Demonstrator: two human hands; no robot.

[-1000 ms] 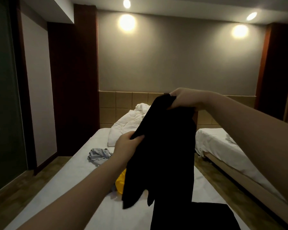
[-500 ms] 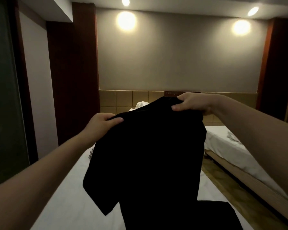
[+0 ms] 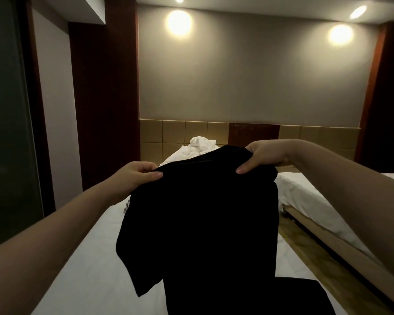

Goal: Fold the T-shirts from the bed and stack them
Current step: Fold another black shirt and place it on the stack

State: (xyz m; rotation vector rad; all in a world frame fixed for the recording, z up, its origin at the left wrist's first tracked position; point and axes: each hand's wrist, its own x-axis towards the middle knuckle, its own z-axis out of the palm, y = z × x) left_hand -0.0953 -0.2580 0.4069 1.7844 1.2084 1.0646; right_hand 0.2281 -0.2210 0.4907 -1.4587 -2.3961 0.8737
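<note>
- The black T-shirt (image 3: 198,223) is up in the air over the bed (image 3: 82,258), held out flat, so I think it is just about to be folded
- It is not folded yet; one sleeve hangs down on the left side and the body hangs long to the bottom of the view
- A dark cloth (image 3: 305,294) lies on the bed at the bottom right; it may be a shirt that is done, but it is too dark to be sure
- A small bit of gray cloth (image 3: 126,206) peeks out behind the shirt on the bed, so I think more clothes wait there
- White bedding (image 3: 198,148) is bunched up at the far end of the bed
- So most of the job looks left: fold this shirt, put it on the pile, then do the others
- The left hand (image 3: 137,176) is closed tight on the left shoulder of the shirt, thumb on top
- The right hand (image 3: 264,158) is closed on the right shoulder, a little higher, thumb pressed on the front
- Both hands pinch the cloth and hold nothing else
- The hands are well apart, so the top of the shirt is pulled wide
</note>
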